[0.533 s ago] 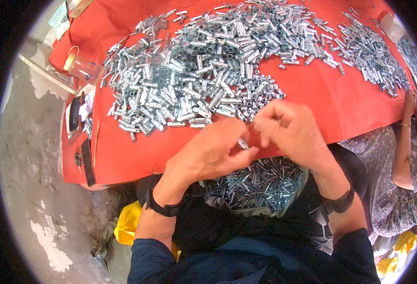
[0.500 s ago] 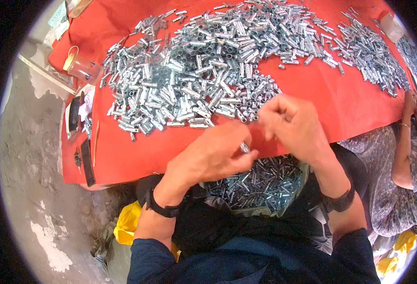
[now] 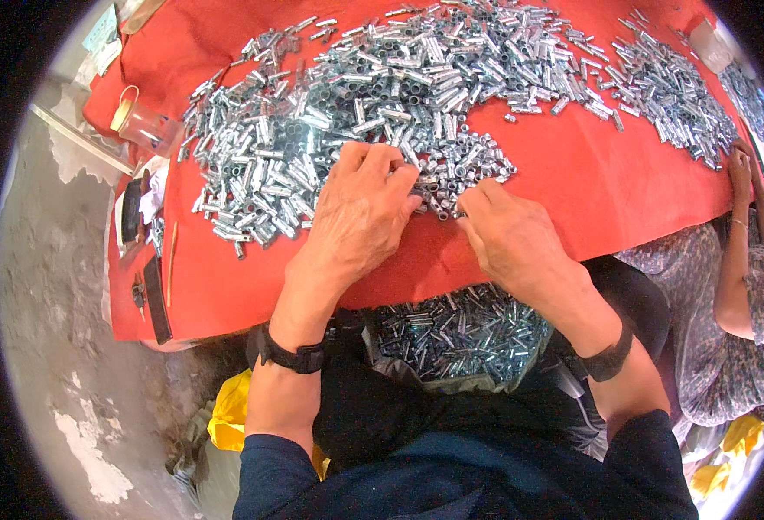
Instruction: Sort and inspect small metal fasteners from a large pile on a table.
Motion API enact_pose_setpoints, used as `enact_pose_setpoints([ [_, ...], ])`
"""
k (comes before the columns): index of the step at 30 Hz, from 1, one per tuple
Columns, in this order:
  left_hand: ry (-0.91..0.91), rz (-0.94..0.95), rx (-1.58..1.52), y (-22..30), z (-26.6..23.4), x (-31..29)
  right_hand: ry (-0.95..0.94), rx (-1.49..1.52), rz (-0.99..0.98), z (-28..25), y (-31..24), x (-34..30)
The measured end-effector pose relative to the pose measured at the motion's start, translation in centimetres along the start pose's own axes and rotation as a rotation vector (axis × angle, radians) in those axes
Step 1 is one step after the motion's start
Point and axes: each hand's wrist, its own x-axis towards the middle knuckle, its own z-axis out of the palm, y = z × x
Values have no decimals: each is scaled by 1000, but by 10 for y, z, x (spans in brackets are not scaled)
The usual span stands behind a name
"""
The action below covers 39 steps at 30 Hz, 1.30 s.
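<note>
A wide heap of shiny metal tubes [image 3: 265, 195] lies on a red cloth [image 3: 572, 182]. My left hand [image 3: 357, 208] is at the heap's near edge, its fingers bent down among the tubes. Whatever they close on is hidden behind the hand. Short ring-like metal pieces [image 3: 479, 158] lie between and beyond my hands. Beside their near edge is my right hand [image 3: 512, 232], thumb and fingers drawn together; any small part in them cannot be made out. Below the cloth's edge, a lined container [image 3: 412, 374] at my lap holds many slim metal pieces [image 3: 460, 334].
A clear plastic jar [image 3: 146, 126] stands at the left, near a dark flat bar [image 3: 157, 299] and a thin stick [image 3: 172, 260]. Another tube heap [image 3: 681, 104] spreads at the far right, where another person's arm [image 3: 735, 269] rests by the table edge.
My left hand has moved left and away from me onto the heap; the metal piece seen in it earlier no longer shows. My right hand has lowered slightly towards the cloth.
</note>
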Motion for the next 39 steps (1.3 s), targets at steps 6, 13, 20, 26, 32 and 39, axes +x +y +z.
enact_pose_setpoints([
  [6,-23,-17,-57,1,5,0,137,92,90,0,6,-1],
  [13,-5,-32,-119,1,10,-2,200,535,242,-21,-1,8],
  [20,65,26,-242,9,5,-6,244,503,51,-17,0,6],
  [26,98,41,-307,12,3,-9,169,745,257,-15,-10,5],
  [32,127,-7,-404,13,7,-12,181,769,294,-11,-10,3],
  [39,82,-44,-502,17,10,-12,172,874,338,-14,-11,4],
])
